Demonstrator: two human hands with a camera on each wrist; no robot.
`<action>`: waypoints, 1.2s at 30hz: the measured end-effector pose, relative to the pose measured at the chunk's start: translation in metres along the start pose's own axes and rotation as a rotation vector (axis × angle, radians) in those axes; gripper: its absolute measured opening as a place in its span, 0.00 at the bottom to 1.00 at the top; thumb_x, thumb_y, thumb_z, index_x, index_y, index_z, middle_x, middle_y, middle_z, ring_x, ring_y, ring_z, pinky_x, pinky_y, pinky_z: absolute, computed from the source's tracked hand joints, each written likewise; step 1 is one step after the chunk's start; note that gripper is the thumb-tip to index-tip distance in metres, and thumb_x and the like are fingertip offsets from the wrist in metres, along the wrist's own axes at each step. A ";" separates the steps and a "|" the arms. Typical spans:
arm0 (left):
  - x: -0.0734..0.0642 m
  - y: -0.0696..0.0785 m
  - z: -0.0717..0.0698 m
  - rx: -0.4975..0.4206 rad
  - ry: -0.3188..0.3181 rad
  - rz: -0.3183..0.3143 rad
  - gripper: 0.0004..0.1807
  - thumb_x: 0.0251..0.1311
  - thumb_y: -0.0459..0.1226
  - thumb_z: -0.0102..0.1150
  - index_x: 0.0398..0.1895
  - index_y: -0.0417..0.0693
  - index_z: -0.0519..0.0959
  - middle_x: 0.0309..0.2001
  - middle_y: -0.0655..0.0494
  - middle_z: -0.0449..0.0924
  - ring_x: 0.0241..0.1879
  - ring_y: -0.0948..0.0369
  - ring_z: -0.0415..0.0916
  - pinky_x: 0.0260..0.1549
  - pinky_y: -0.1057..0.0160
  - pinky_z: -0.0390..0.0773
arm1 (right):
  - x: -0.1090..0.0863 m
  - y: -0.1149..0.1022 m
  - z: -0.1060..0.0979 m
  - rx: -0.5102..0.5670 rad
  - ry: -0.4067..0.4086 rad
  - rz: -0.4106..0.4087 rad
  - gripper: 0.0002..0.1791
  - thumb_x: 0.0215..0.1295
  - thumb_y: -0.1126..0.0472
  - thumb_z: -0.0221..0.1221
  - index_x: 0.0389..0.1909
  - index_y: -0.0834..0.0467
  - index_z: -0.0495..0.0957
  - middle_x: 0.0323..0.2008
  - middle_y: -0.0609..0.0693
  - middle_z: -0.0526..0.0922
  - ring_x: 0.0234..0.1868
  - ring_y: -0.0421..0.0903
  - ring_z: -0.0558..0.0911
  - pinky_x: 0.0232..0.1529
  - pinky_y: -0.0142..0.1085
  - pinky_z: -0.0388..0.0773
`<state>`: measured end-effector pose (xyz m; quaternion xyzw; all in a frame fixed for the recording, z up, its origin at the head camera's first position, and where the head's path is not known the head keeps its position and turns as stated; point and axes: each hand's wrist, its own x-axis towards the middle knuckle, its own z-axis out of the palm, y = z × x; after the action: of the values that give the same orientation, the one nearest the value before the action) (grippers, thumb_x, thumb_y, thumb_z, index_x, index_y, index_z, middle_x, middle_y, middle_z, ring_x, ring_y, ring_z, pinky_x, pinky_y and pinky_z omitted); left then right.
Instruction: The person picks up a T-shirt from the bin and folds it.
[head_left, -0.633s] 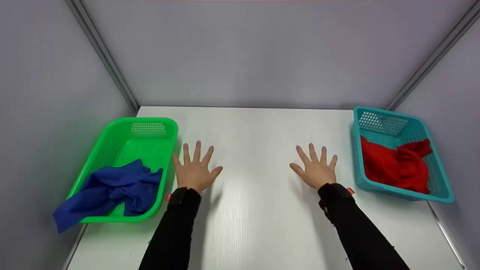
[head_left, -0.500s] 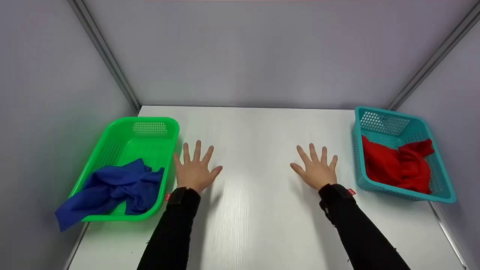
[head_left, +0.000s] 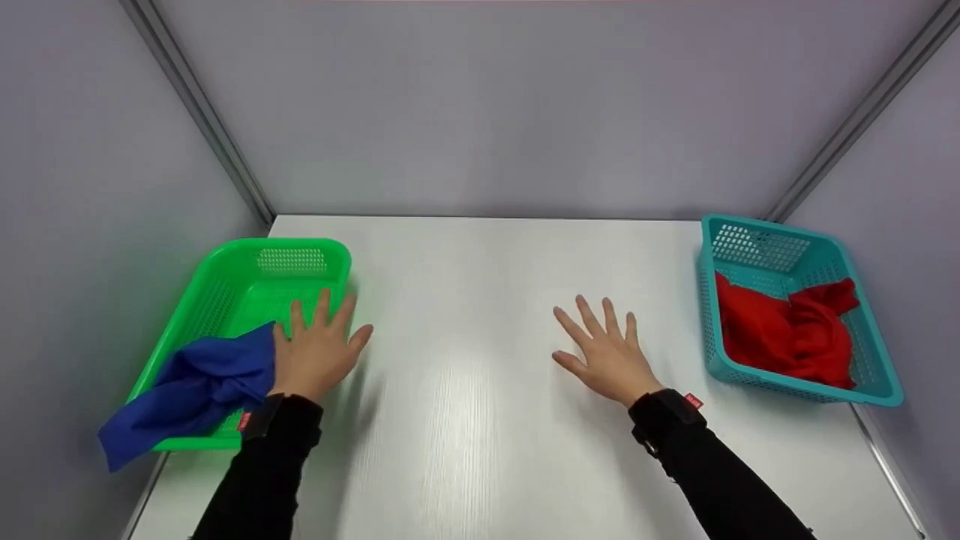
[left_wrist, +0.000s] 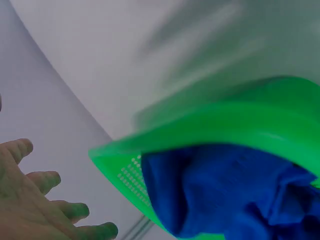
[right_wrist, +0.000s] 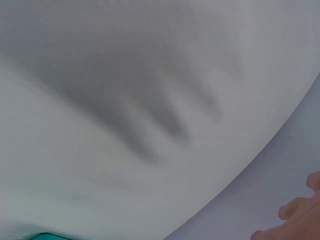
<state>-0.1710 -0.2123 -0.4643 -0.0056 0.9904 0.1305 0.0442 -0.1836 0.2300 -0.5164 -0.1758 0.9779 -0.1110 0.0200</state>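
Observation:
My left hand (head_left: pixel 313 358), fingers spread, is over the right side of the green basket (head_left: pixel 341 262) and overlaps the blue cloth (head_left: pixel 202 379) in the head view. That cloth lies crumpled in the basket, with one end draped over its left front rim. In the left wrist view the blue cloth (left_wrist: pixel 215 190) shows beyond the spread fingers, which hold nothing. My right hand (head_left: pixel 609 361) hovers above the white table with its fingers spread and nothing in it. Off to its right, a crumpled red cloth (head_left: pixel 787 330) lies inside the teal basket (head_left: pixel 877 375).
The white tabletop (head_left: pixel 465 300) stretches between the two baskets. Grey walls (head_left: pixel 480 105) enclose it at the back and both sides, with metal corner posts (head_left: pixel 202 112) at the back. The teal basket stands close to the right wall.
My left hand has moved left, from beside the green basket to over its right side and the blue cloth's edge. The right hand has shifted slightly left and nearer. Both baskets stay put.

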 end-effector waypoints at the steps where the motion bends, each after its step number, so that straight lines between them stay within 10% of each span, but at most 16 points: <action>1: -0.003 -0.010 -0.003 -0.018 -0.021 -0.023 0.39 0.82 0.60 0.39 0.88 0.54 0.52 0.87 0.35 0.42 0.83 0.23 0.34 0.73 0.16 0.41 | -0.003 -0.004 0.003 -0.006 -0.007 -0.039 0.41 0.79 0.33 0.51 0.86 0.42 0.54 0.87 0.58 0.49 0.86 0.72 0.45 0.78 0.77 0.41; 6: -0.021 -0.062 -0.009 -0.097 -0.118 -0.136 0.39 0.84 0.56 0.33 0.88 0.49 0.47 0.86 0.29 0.37 0.80 0.19 0.30 0.69 0.13 0.39 | -0.019 -0.021 0.021 -0.027 -0.071 -0.256 0.40 0.79 0.34 0.53 0.86 0.39 0.55 0.87 0.55 0.50 0.86 0.70 0.48 0.79 0.75 0.45; 12: -0.039 -0.107 -0.008 -0.143 -0.278 -0.186 0.45 0.78 0.56 0.48 0.84 0.35 0.52 0.81 0.19 0.40 0.76 0.15 0.38 0.66 0.12 0.51 | -0.041 -0.029 0.046 -0.091 -0.189 -0.459 0.39 0.79 0.33 0.51 0.86 0.34 0.54 0.87 0.53 0.52 0.85 0.70 0.52 0.78 0.74 0.51; 21: -0.038 -0.120 -0.004 -0.257 -0.483 -0.109 0.63 0.66 0.58 0.67 0.83 0.25 0.42 0.79 0.14 0.28 0.76 0.16 0.36 0.69 0.17 0.53 | -0.062 -0.022 0.068 -0.108 -0.299 -0.477 0.41 0.74 0.28 0.51 0.84 0.34 0.58 0.86 0.53 0.56 0.84 0.70 0.57 0.73 0.78 0.58; 26: -0.035 -0.112 0.009 -0.180 -0.436 -0.076 0.53 0.68 0.47 0.68 0.78 0.18 0.52 0.78 0.11 0.31 0.74 0.17 0.50 0.69 0.22 0.63 | -0.066 -0.015 0.071 -0.091 -0.321 -0.475 0.43 0.72 0.28 0.54 0.85 0.35 0.57 0.87 0.53 0.53 0.84 0.70 0.55 0.70 0.80 0.58; 30: -0.029 -0.103 0.014 -0.125 -0.380 -0.070 0.40 0.66 0.36 0.64 0.72 0.15 0.62 0.74 0.10 0.52 0.70 0.20 0.63 0.66 0.26 0.70 | -0.066 -0.013 0.071 -0.051 -0.313 -0.476 0.44 0.71 0.29 0.58 0.84 0.35 0.59 0.86 0.54 0.55 0.84 0.71 0.56 0.69 0.82 0.57; 36: -0.024 -0.099 0.008 -0.236 -0.225 -0.131 0.37 0.70 0.33 0.57 0.77 0.22 0.59 0.70 0.15 0.65 0.66 0.21 0.69 0.62 0.27 0.74 | -0.066 -0.015 0.071 -0.025 -0.356 -0.444 0.44 0.71 0.29 0.57 0.85 0.34 0.57 0.88 0.52 0.51 0.86 0.70 0.51 0.72 0.82 0.52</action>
<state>-0.1445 -0.3056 -0.4952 -0.0605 0.9545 0.2427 0.1623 -0.1116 0.2246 -0.5824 -0.4027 0.8979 -0.0678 0.1644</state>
